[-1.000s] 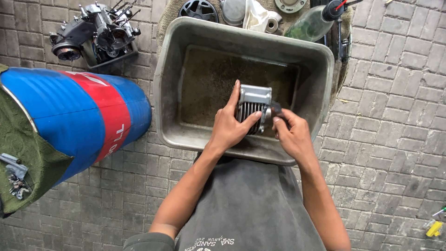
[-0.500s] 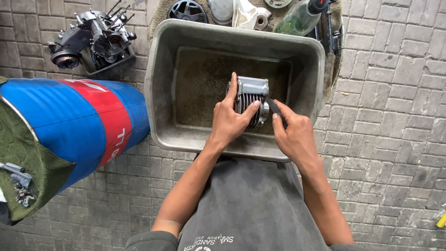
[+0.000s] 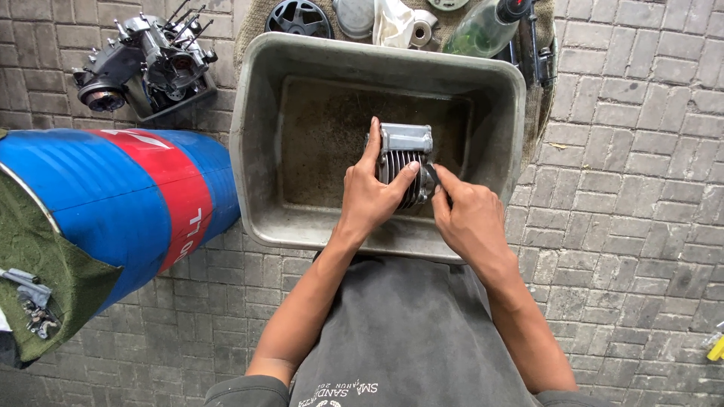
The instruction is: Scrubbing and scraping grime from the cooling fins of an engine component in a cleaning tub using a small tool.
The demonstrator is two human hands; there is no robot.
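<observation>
Both hands meet over a finned metal engine cylinder held inside a large grey plastic tub that sits on a paved brick floor. Gripping from the near left side, the left hand wraps the part with its index finger stretched up along the left edge and its thumb pressed across the dark cooling fins, so it is closed firmly on the cylinder. At the lower right corner of the same part, the right hand has its fingers curled and its thumb and forefinger pinched together; something small and dark seems to sit between them, too hidden to identify. The cylinder lies just above the tub's dirty, brownish bottom, toward the right half and near the front wall, with its pale flat top facing away from the person. Left of the tub a blue drum with a red band lies on its side, partly draped with a green cloth. Beyond it, at the upper left, a stripped engine block rests on the bricks. Along the far rim of the tub sit a black wheel-shaped part and a green glass bottle.
</observation>
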